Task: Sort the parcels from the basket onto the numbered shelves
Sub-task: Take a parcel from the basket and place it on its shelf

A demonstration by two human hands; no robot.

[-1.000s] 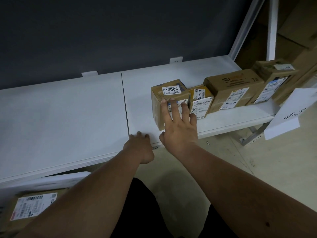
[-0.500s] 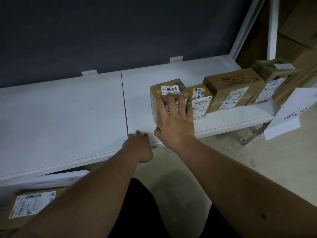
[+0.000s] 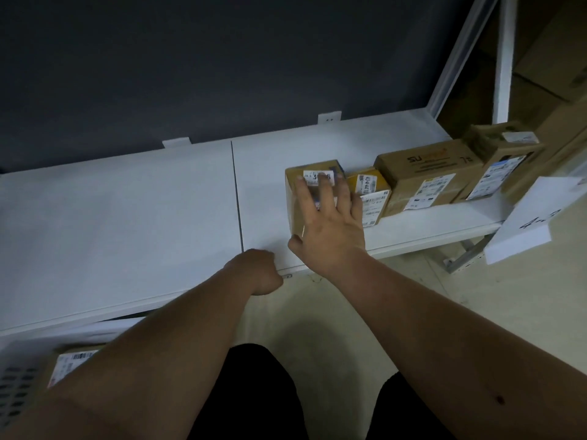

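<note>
Light: dim, cool, from overhead; dark wall (image 3: 190, 65) takes almost none. Brightest surface: white shelf (image 3: 111, 223), evenly lit, no glare. Shadows: soft patch on floor (image 3: 317, 331) between the forearms; lower corners heavily darkened. Blur: right hand (image 3: 330, 223) fingertips and the label (image 3: 319, 178) beneath them smeared, digits unreadable. Distortion: wide-angle bowing of shelf edge and upright post (image 3: 505, 58). Far-right boxes (image 3: 505, 160) soft.

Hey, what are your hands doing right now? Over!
Right hand flat on the leftmost parcel on the shelf. Left hand fisted at shelf edge, holding nothing. Nothing in the way.
</note>
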